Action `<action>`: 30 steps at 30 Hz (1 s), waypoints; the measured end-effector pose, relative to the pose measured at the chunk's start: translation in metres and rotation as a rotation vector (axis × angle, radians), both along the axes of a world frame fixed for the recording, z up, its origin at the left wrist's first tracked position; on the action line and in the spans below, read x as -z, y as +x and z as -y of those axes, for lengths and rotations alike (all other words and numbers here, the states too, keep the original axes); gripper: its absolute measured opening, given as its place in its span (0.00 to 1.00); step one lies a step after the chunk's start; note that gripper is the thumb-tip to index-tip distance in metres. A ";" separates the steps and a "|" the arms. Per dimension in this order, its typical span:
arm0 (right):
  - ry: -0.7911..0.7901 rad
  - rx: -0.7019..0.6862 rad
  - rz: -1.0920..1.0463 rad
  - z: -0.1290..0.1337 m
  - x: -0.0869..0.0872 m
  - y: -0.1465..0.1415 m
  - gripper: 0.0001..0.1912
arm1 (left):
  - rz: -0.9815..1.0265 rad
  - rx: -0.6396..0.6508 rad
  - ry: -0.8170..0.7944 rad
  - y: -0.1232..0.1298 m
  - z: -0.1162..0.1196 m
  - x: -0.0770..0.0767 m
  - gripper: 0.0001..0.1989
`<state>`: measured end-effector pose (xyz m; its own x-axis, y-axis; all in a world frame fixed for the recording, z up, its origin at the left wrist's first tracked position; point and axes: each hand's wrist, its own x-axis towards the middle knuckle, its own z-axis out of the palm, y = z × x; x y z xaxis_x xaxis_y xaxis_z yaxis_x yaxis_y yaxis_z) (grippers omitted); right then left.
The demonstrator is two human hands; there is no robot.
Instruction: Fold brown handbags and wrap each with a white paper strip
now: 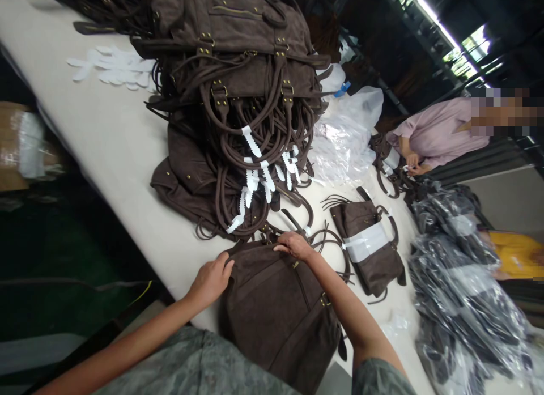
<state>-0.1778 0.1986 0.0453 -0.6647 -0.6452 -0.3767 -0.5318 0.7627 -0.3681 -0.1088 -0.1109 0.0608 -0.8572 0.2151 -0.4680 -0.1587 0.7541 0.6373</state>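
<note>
A brown bag [276, 310] lies flat on the worktop [119, 151] at the lower middle of the frame, right in front of me, and both my hands are on its far edge. My left hand [211, 280] rests on the bag's upper left corner with the fingers curled over the rim, gripping the fabric. My right hand [293, 245] sits palm down at the bag's top middle, fingers bent and pressing on the edge near the straps; I cannot tell whether it pinches anything. The bag spreads from between my hands down toward my body.

Just beyond my hands, in the upper middle of the frame, stands a tall stack of bags [238, 100] of the same brown, their handles hanging forward with white paper wraps [255, 179] around them. To the right of my right hand lies a smaller folded bag [369, 247] with a white band across it. Further right, along the lower right edge, are bags packed in clear plastic [459, 293]. At the upper right another person in a pink top [437, 131] works at the worktop's far side, hands close together.
</note>
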 end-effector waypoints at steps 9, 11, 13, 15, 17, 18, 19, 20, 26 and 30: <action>0.120 0.032 0.020 0.016 0.026 -0.022 0.28 | 0.158 -0.099 0.149 0.003 0.010 0.051 0.10; 0.137 0.063 0.017 0.015 0.030 -0.019 0.28 | 0.134 -0.076 0.122 0.000 0.011 0.050 0.10; 0.146 0.092 0.008 0.013 0.031 -0.012 0.28 | 0.091 -0.034 0.076 -0.004 0.010 0.045 0.10; 0.153 0.127 -0.008 0.011 0.030 -0.004 0.27 | 0.047 0.019 0.020 -0.009 0.007 0.040 0.10; 0.166 0.178 -0.033 0.010 0.029 0.004 0.27 | 0.014 0.076 -0.033 -0.015 0.003 0.035 0.09; 0.176 0.212 -0.048 0.010 0.030 0.007 0.27 | -0.001 0.104 -0.056 -0.018 0.000 0.034 0.08; 0.187 0.249 -0.065 0.009 0.030 0.011 0.28 | -0.016 0.131 -0.076 -0.021 -0.002 0.033 0.08; 0.199 0.289 -0.082 0.009 0.032 0.013 0.28 | -0.033 0.157 -0.093 -0.024 -0.005 0.032 0.08; 0.234 0.528 -0.175 0.006 0.050 0.022 0.31 | -0.123 0.308 -0.166 -0.037 -0.015 0.034 0.11; 0.221 0.675 -0.279 0.010 0.061 0.022 0.26 | -0.131 0.388 -0.223 -0.039 -0.017 0.037 0.11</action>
